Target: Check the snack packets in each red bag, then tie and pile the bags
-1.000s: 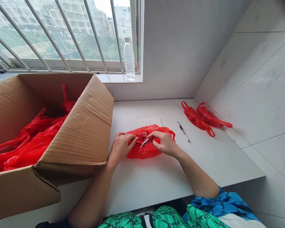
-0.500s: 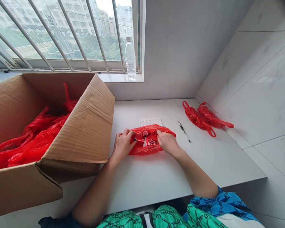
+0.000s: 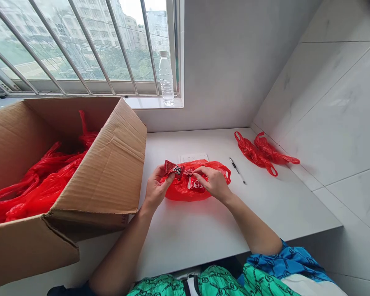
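Note:
A red plastic bag [image 3: 185, 191] lies open on the white counter [image 3: 203, 230] in front of me. My left hand [image 3: 156, 190] pinches a small red wrapped packet [image 3: 172, 168] lifted just above the bag's left end. My right hand [image 3: 212, 182] rests on the bag, fingers closed on another small red-and-white packet [image 3: 196, 186] at the bag's mouth. More small packets show inside the bag.
A large open cardboard box [image 3: 105, 172] full of red bags [image 3: 40, 181] stands at the left. Two tied red bags [image 3: 262, 153] lie at the back right, a pen [image 3: 237, 169] and a paper sheet [image 3: 193, 157] behind the bag. A water bottle [image 3: 166, 78] stands on the windowsill.
My left hand has drawn a red packet up out of the bag. My right hand shifted left onto another packet at the bag's mouth.

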The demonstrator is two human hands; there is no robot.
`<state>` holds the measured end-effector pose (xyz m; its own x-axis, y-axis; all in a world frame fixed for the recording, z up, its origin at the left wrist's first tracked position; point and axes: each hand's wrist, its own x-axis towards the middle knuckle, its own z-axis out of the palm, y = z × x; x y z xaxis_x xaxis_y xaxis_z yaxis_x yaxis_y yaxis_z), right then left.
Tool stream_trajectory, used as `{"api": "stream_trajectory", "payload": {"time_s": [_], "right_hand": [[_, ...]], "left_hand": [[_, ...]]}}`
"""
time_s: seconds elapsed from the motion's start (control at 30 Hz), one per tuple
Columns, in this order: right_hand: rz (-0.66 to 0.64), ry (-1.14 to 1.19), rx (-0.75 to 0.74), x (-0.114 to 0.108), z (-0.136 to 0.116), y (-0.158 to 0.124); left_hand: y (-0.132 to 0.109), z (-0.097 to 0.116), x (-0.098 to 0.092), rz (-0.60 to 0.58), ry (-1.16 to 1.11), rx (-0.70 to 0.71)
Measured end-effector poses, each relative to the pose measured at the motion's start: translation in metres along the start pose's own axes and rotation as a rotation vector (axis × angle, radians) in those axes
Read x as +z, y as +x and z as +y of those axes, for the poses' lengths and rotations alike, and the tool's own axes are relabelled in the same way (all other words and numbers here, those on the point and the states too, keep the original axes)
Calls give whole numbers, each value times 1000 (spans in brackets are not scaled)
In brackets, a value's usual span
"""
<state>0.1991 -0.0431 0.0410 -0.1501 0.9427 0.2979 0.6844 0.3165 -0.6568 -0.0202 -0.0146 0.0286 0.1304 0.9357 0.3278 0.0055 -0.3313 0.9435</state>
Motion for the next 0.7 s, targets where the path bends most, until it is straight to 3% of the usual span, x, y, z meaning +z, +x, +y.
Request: {"api": "stream_trajectory", "payload": {"time_s": [0.13, 0.23, 0.33, 0.53, 0.7], "right_hand": [[-121, 573, 81, 8, -11, -4], [-198, 738, 109, 16, -11, -4], [-167, 733, 113, 17, -8, -3], [-184, 545, 89, 8, -11, -4], [-263, 358, 13, -8, -6, -3]], "left_hand": [[-2, 8, 2, -172, -59, -26], [-4, 14, 3, -303, 60, 26], [-4, 14, 3, -293, 211, 70], [-2, 3, 1, -184, 333, 5], [-3, 7, -1, -241, 631, 145]]}}
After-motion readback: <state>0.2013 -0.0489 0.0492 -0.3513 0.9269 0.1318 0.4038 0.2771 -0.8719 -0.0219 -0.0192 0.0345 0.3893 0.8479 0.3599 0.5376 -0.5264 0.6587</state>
